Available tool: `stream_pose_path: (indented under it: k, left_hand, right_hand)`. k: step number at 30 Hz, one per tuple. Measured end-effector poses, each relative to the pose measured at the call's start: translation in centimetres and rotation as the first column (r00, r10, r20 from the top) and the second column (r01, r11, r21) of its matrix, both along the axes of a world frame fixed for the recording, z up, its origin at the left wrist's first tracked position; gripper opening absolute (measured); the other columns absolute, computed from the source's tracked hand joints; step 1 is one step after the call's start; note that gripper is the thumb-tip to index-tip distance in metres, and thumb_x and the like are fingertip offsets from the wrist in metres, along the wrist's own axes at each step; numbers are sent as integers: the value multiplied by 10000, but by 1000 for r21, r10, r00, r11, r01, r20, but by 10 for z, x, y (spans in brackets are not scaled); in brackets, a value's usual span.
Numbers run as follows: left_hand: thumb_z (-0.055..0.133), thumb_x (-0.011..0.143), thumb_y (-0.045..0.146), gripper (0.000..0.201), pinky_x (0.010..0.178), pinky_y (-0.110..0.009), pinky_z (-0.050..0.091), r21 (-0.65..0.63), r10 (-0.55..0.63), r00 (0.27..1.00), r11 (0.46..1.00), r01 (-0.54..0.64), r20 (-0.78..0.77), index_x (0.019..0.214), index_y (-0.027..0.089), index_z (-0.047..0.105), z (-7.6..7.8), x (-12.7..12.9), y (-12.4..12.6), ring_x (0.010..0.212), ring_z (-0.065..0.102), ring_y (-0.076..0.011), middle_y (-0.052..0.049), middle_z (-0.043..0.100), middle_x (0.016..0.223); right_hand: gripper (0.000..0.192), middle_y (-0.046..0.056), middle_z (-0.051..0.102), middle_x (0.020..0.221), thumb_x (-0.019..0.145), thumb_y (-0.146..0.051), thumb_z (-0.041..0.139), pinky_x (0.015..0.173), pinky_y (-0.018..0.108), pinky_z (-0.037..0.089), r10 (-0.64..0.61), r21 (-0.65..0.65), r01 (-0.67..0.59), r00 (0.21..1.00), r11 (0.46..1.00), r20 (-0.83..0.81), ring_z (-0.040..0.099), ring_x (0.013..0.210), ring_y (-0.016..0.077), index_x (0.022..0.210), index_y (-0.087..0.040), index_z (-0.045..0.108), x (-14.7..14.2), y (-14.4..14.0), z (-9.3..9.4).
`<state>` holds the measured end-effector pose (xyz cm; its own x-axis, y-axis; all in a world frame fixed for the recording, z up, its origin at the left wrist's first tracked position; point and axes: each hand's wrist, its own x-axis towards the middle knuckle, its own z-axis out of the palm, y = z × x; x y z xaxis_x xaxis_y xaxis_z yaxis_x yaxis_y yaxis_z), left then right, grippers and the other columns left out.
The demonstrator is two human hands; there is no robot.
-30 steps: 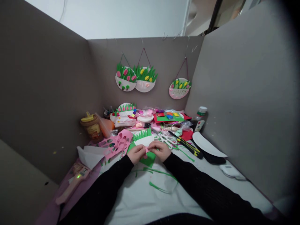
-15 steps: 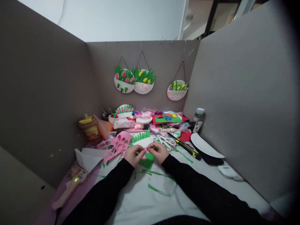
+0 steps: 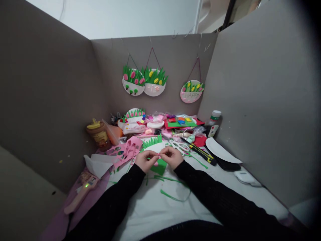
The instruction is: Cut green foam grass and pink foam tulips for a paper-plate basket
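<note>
A small pink paper piece (image 3: pixel 156 163) was pinched between the fingertips of the left hand (image 3: pixel 144 160) and right hand (image 3: pixel 172 156), over a green paper sheet (image 3: pixel 159 166). A grass-topped paper plate (image 3: pixel 153 145) lay just behind; white scissors (image 3: pixel 179 146) were nearby.

I see both arms in black sleeves reaching fwd, converging at centre. L hand (image 3: pixel 144 161) sits palm-in, fingers curled, thumb and forefinger pinched. R hand (image 3: pixel 172 156) mirrors it, fingertips pinched. Fingertips of both hands meet at midline. Wrists approx level, near each other.
</note>
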<state>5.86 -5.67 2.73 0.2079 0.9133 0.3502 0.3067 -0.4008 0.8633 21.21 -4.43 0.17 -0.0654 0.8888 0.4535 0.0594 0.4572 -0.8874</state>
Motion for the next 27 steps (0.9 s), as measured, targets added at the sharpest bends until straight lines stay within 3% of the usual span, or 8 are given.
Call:
stream_pose_path:
  k: [3,6,11,20,24,27]
  left_hand:
    - [602,668,271,150,531,-224,464,51,37,999,998,-37,12,598,140,618,-5,-1,2,580,600,-134,-44,656,631]
    - [610,637,244,144,532,-230,463,2,46,997,999,-47,66,536,146,574,-8,-1,5,581,595,-137,-36,650,608]
    - [608,616,233,148,535,-237,463,-66,35,990,998,-26,135,515,152,537,-8,1,4,568,590,-131,-33,650,609]
    - [620,610,246,172,516,-228,450,-49,62,989,997,-56,134,504,153,521,-6,2,1,551,573,-121,-35,648,616]
    - [623,617,264,182,486,-211,432,-84,81,982,994,-67,168,515,151,523,-7,1,2,529,551,-105,-22,637,602]
    - [627,618,277,193,460,-200,414,-120,105,974,989,-82,199,524,148,519,-9,0,5,500,532,-93,-13,622,579]
  right_hand:
    - [94,20,591,659,665,-243,610,605,275,464,19,1,-19,1000,1000,0,552,618,134,641,-171,555,-1,-3,1]
    - [91,22,592,672,666,-240,606,626,284,470,38,6,-38,999,999,-3,553,633,136,642,-174,547,-3,-7,4]
    - [106,18,587,672,667,-236,600,630,287,470,31,-1,-31,999,1000,-45,550,636,135,647,-181,511,-5,-9,6]
    - [131,-16,531,604,654,-243,610,531,242,430,-23,-44,21,999,999,-44,502,546,105,659,-179,495,-7,-11,8]
    - [165,-32,513,602,660,-266,600,502,228,424,-55,-80,45,989,996,-137,503,531,99,742,-188,481,-5,-10,10]
    - [160,-22,520,633,680,-274,576,502,225,418,-59,-73,53,995,996,-87,498,546,97,795,-181,516,-1,-7,9]
